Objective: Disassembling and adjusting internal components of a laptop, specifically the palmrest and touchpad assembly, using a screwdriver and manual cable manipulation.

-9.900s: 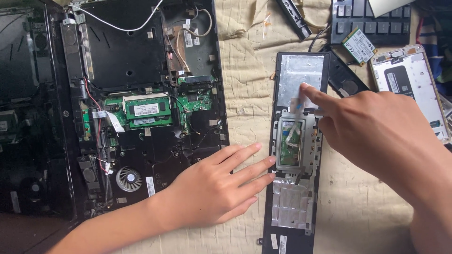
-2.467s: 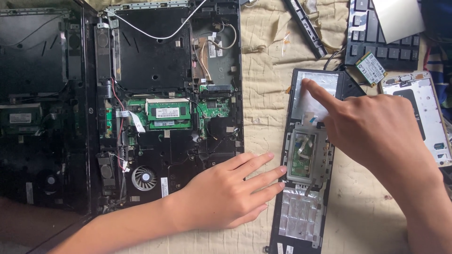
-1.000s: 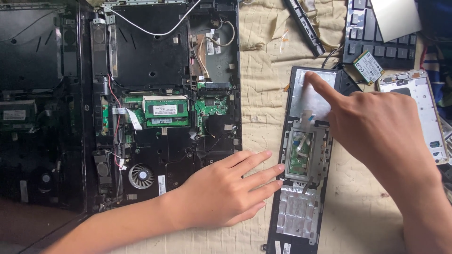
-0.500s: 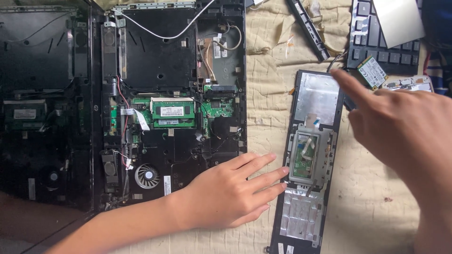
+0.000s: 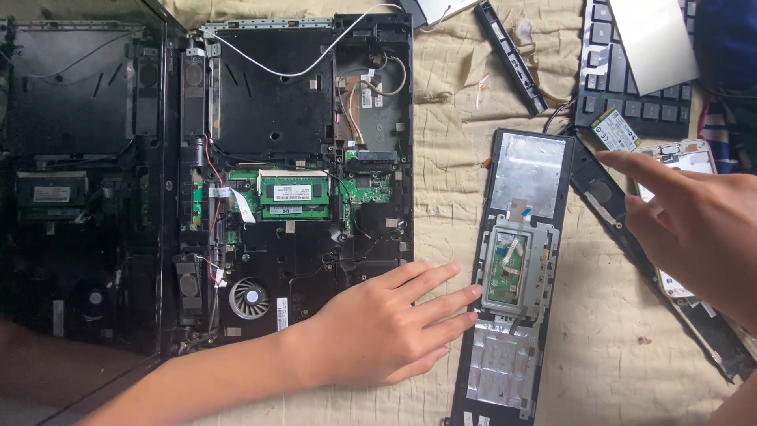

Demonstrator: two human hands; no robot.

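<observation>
My left hand (image 5: 386,331) lies flat on the beige quilted cloth, fingers spread, its fingertips touching the left edge of a long black palm-rest panel (image 5: 516,276). That panel lies face down, with a silver foil sheet at its top and a touchpad board (image 5: 509,268) with a small ribbon cable in the middle. My right hand (image 5: 698,229) hovers to the right of the panel, index finger stretched toward the left, holding nothing. It partly covers a white-framed flat part (image 5: 690,162).
An opened black laptop base (image 5: 292,181) with a green memory module (image 5: 293,191), a fan (image 5: 250,298) and a white cable lies at left. A black keyboard (image 5: 631,95), a small green card (image 5: 615,130), a thin black strip (image 5: 512,55) and a speaker bar (image 5: 603,197) lie at the upper right.
My right hand has lifted off the palm-rest panel and pulled away to the right. My left hand stays at the panel's edge. The camera has shifted slightly.
</observation>
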